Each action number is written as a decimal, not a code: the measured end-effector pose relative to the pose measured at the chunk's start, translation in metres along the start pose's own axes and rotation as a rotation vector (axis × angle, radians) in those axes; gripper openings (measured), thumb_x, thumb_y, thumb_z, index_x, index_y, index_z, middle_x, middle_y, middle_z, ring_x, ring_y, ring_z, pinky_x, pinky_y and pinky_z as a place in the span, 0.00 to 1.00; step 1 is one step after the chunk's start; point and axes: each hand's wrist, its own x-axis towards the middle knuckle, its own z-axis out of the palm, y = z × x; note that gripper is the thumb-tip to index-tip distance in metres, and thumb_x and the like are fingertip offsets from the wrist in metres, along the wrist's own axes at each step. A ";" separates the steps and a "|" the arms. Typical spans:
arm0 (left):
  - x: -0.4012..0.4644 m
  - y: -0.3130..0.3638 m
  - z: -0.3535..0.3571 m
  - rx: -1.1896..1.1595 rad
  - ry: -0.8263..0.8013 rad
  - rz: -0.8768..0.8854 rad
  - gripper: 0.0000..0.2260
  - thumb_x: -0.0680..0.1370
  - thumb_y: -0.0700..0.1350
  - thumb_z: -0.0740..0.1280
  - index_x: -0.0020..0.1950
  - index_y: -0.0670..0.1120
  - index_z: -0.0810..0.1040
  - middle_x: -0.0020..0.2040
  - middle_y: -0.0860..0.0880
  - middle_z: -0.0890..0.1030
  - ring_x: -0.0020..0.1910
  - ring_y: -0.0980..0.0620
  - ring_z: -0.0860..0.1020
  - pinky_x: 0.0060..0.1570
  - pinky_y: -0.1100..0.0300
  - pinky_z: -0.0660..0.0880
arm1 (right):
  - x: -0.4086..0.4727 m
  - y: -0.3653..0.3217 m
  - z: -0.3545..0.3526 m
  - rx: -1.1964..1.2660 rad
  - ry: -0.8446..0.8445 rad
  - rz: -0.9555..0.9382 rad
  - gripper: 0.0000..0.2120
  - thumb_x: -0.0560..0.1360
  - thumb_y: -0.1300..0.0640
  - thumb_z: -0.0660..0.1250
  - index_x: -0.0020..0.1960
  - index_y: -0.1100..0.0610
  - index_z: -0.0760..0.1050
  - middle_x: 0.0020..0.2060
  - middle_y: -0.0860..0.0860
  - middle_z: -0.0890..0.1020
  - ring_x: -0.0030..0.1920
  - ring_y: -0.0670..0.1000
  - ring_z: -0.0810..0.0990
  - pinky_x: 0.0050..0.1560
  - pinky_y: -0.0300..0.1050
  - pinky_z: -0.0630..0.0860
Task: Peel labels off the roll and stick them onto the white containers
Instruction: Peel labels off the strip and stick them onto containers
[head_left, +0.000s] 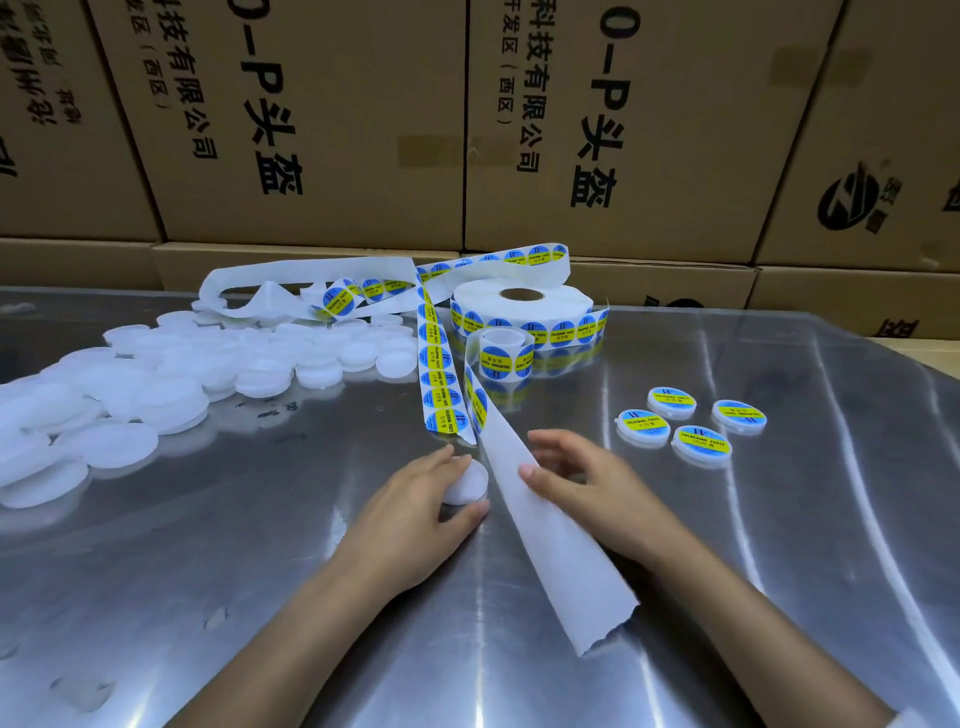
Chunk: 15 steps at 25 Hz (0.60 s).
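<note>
Labels (440, 384) sit on a thin, floppy strip mid-table; they'll likely curl, so lift one by its edge. Your left hand (415, 506) is curled round a bare white container (467, 480), light and probably slick. Your right hand (582, 478), fingers loosely bent, touches the empty backing (550, 540).

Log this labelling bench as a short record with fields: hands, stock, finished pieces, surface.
left hand: grips one unlabelled round white plastic container on the table
right hand: fingers on the bare white backing strip
label supply: large white roll of blue-and-yellow round labels, with a loose strip of labels trailing toward the hands
unlabelled stock: pile of white containers, far left
finished: four labelled containers, right of the hands
surface: shiny metal table
background: stacked brown cardboard boxes
</note>
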 end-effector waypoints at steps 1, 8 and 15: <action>-0.001 0.001 -0.001 0.007 -0.018 0.002 0.19 0.77 0.54 0.64 0.68 0.54 0.72 0.73 0.55 0.67 0.72 0.59 0.63 0.64 0.66 0.61 | 0.000 -0.001 0.001 -0.013 -0.028 -0.003 0.19 0.74 0.53 0.68 0.64 0.48 0.73 0.51 0.43 0.82 0.53 0.42 0.79 0.57 0.44 0.74; 0.004 0.004 -0.008 -0.244 0.114 -0.073 0.14 0.80 0.54 0.59 0.38 0.51 0.77 0.31 0.54 0.76 0.36 0.53 0.74 0.39 0.62 0.70 | -0.004 -0.013 -0.008 0.210 -0.080 0.108 0.12 0.70 0.69 0.59 0.45 0.55 0.77 0.33 0.49 0.80 0.35 0.46 0.76 0.38 0.39 0.70; 0.009 -0.003 -0.009 -0.275 0.243 -0.178 0.09 0.78 0.48 0.66 0.56 0.49 0.80 0.51 0.53 0.80 0.52 0.54 0.77 0.53 0.63 0.71 | -0.014 -0.034 -0.011 0.141 -0.201 0.168 0.13 0.61 0.52 0.60 0.39 0.61 0.68 0.35 0.51 0.67 0.37 0.49 0.66 0.40 0.45 0.61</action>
